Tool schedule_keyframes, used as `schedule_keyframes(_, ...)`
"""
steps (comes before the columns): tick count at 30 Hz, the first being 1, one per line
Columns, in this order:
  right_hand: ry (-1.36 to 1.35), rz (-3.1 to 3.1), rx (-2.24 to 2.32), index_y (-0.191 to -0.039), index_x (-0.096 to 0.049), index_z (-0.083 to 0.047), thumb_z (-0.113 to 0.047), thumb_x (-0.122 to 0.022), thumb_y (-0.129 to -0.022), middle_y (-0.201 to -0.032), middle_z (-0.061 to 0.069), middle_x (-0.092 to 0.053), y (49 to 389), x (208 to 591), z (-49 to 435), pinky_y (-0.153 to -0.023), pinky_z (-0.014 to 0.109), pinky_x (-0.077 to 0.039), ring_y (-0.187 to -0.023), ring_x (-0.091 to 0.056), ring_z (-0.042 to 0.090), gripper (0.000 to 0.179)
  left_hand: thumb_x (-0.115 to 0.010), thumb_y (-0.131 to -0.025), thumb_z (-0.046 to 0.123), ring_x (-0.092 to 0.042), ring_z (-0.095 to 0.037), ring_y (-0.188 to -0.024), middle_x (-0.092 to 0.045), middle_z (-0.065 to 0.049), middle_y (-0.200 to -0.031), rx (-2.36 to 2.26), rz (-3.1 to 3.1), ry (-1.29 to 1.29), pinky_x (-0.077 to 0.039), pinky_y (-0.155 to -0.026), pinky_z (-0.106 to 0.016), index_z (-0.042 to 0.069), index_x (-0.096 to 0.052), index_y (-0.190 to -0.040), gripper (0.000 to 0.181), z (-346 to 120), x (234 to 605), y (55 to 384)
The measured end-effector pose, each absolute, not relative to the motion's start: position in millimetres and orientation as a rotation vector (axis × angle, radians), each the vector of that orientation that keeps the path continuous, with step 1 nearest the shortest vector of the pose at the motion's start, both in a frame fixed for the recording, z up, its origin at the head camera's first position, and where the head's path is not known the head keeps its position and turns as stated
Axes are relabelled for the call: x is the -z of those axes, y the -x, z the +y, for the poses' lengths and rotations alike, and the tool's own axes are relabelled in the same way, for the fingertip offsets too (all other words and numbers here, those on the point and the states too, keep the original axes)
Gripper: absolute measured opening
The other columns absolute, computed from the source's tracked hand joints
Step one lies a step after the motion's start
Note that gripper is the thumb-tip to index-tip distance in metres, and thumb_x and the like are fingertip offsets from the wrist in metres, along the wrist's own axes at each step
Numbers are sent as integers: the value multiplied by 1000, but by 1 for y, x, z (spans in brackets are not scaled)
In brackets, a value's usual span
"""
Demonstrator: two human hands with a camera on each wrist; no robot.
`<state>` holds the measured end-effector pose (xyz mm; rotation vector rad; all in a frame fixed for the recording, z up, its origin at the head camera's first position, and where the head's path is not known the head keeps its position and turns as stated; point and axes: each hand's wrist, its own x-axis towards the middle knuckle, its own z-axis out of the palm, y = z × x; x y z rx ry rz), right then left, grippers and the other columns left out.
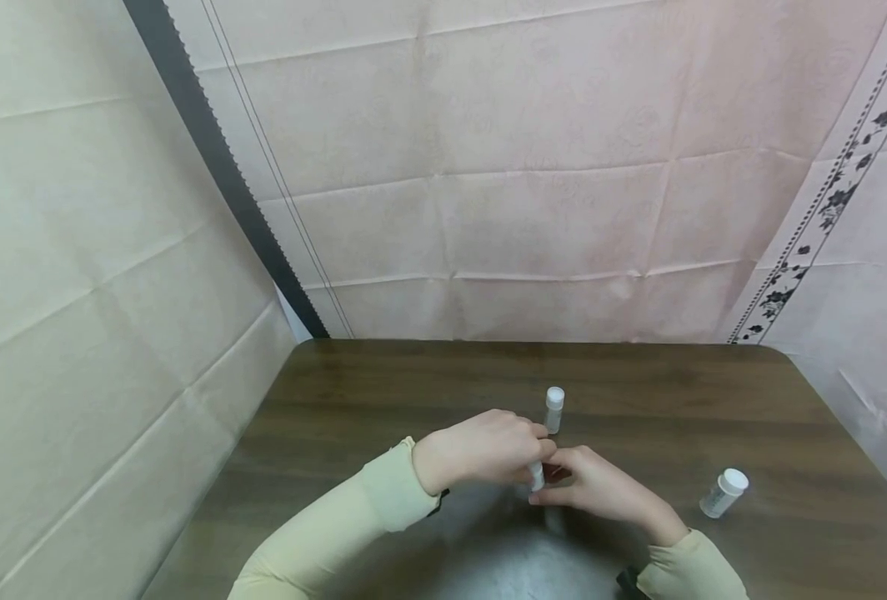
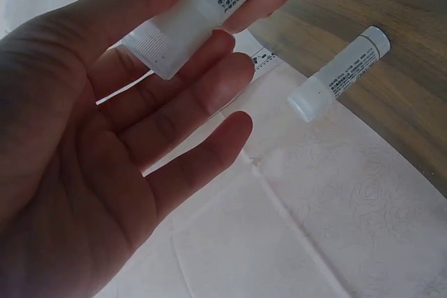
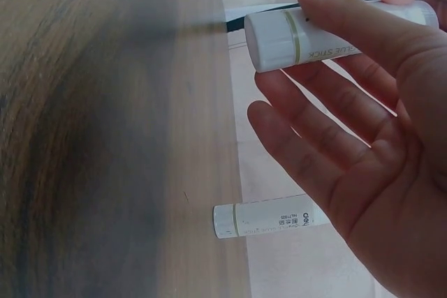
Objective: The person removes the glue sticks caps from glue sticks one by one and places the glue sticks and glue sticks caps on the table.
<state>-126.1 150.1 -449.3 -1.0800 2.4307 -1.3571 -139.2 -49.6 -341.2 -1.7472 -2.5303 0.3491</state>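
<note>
- Holding one glue stick between two hands, the person works at the lower middle of the frame, over a brown wooden table.
- The left hand pinches the ridged cap. Its thumb lies on one side and some fingers lie behind; its little finger sticks out, away from the stick.
- The right hand grips the stick nearer the other end, close to the gold ring. Its thumb is on top and its fingers are underneath.
- A second glue stick stands just past the hands, a bit right of the middle of the frame.
- A third one, it seems, a small white-capped tube, is at the lower right, well apart from the hands.
- I think this is the cap step, a twist or a pull. From here I can't tell if the cap is going on or coming off.
- Next, I'd say, the right hand should keep the stick steady while the left hand turns or pulls the cap nice and straight.
</note>
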Motion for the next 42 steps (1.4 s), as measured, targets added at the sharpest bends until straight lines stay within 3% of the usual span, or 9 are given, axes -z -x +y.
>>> schedule_keyframes(10,1098,2443,1342,-106,-73,-15,-33,-77,-91,-99,0,-74,127,452,150,-79,32,-57,-90,-68,10,24,-81,-87,32,-51,0,-67,-59,13,-85,-327,-2529,1764,-46,-64,-17,22,-72,-99,18,-50,338,139)
schedule_keyframes(19,1045,2399,1332,-115,-69,-9,-32,-76,-91,-103,3,-74,125,454,151,-82,30,-56,-93,-69,10,33,-81,-88,29,-49,-1,-66,-58,13,-85,-220,-2547,1762,-44,-63,-15,19,-67,-98,19,-56,315,143)
schedule_keyframes(28,1056,2426,1318,-117,-68,-9,-32,-76,-92,-99,1,-74,125,453,151,-81,30,-56,-91,-68,8,35,-84,-84,27,-54,-3,-79,-56,17,-85,-46,-2552,1734,-45,-73,-17,23,-69,-101,23,-73,282,150)
schedule_keyframes(34,1051,2420,1316,-119,-68,-8,-32,-76,-91,-99,2,-74,126,455,151,-80,29,-56,-90,-68,7,38,-85,-83,29,-54,-6,-81,-55,15,-84,-63,-2510,1707,-45,-73,-19,21,-67,-97,24,-77,284,151)
schedule_keyframes(42,1030,2396,1327,-122,-68,-7,-33,-76,-91,-101,3,-74,128,457,151,-81,29,-56,-91,-69,8,40,-86,-82,20,-55,-10,-92,-63,8,-97,11,-2502,1661,-47,-81,-18,16,-68,-105,30,-82,291,154)
